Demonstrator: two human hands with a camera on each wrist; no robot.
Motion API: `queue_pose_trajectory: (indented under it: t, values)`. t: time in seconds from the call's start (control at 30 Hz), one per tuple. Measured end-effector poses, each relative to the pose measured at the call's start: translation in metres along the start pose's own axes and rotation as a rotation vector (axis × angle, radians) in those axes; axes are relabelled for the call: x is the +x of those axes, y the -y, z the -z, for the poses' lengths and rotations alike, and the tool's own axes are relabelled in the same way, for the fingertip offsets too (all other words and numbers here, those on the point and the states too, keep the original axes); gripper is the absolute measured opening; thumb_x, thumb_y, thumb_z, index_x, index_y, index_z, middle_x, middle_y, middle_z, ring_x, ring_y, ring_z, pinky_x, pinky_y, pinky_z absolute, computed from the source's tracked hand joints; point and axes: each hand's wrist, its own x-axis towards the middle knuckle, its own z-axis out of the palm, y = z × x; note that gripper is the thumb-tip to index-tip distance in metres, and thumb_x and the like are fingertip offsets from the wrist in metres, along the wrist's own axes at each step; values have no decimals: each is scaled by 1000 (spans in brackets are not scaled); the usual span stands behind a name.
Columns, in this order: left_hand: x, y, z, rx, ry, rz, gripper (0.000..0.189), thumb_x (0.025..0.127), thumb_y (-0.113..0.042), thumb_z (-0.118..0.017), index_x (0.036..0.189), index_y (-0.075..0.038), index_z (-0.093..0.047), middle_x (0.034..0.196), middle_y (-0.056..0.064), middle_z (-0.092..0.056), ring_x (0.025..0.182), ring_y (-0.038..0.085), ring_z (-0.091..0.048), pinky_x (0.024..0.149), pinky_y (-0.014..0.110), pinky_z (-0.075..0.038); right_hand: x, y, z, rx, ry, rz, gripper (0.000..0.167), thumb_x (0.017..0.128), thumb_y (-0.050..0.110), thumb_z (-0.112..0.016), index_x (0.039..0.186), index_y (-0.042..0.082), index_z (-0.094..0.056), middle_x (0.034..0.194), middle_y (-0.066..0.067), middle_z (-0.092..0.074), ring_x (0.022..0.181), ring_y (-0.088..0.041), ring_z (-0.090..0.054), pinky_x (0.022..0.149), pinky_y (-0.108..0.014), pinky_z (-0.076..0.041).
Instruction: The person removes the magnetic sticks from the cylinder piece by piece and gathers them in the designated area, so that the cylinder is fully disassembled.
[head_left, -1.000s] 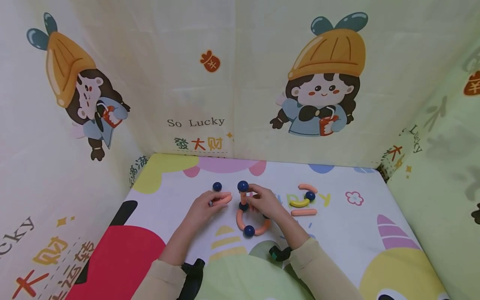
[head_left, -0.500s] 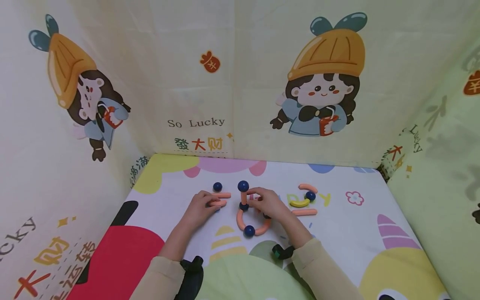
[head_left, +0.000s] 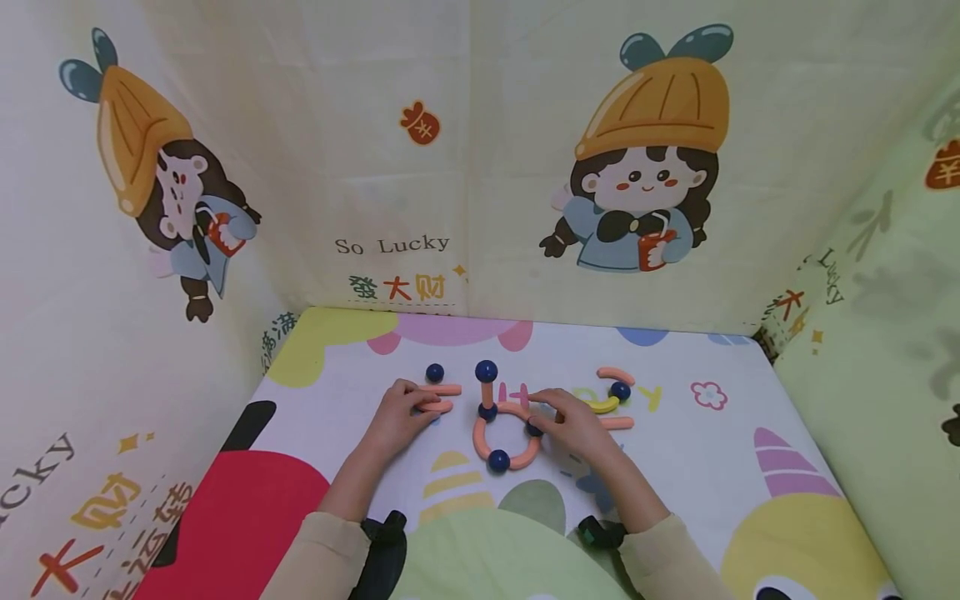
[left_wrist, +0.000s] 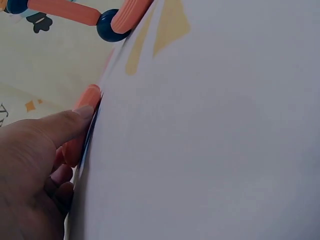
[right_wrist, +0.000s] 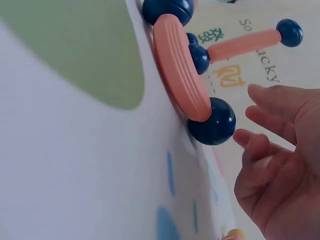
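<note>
Curved pink rods and blue balls form a ring on the tabletop. From its back-left ball rises a straight pink rod topped by another blue ball. To the ring's left, my left hand holds a short pink rod low at the table, thumb across it; a second pink rod lies just behind, its left end at my fingers. My right hand, fingers loosely bent and holding nothing, hovers beside the ring's right-hand ball, a small gap showing in the right wrist view.
A loose blue ball sits behind the left hand. Right of the ring lie a curved pink rod, a blue ball touching a yellow curved rod, and a straight pink rod. Printed cloth walls surround the table.
My left hand has lowered its pink rods to the table and spread them apart. My right hand has let go of the upright rod and moved right and nearer; the rod stays standing.
</note>
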Motion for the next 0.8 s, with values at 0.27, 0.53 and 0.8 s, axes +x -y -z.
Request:
queue_pose_trajectory:
  t: [0.27,0.53,0.8]
  values:
    - [1,2,-2,14,-13,9,37,87,-28,-77,122,-23,-71,113,7,-51,101,24,-49,86,36,-45,-7,-11,-8,122,103,-53,47,91,33,-71,136,31,-60,136,3,-58,79,-16,-53,63,-27,-47]
    - [1,2,-3,11,-24,1,36,86,-26,-78,121,-21,-71,114,8,-51,101,25,-49,88,37,-46,-9,-19,-15,199,96,-114,38,92,31,-71,127,40,-64,121,6,-63,88,-18,-53,66,-28,-45]
    - [0,3,-4,17,-31,5,37,85,-29,-79,120,-22,-71,115,6,-51,102,24,-49,87,37,-46,-9,-22,-19,229,83,-128,36,91,31,-71,123,44,-64,115,7,-63,86,-18,-53,65,-28,-45]
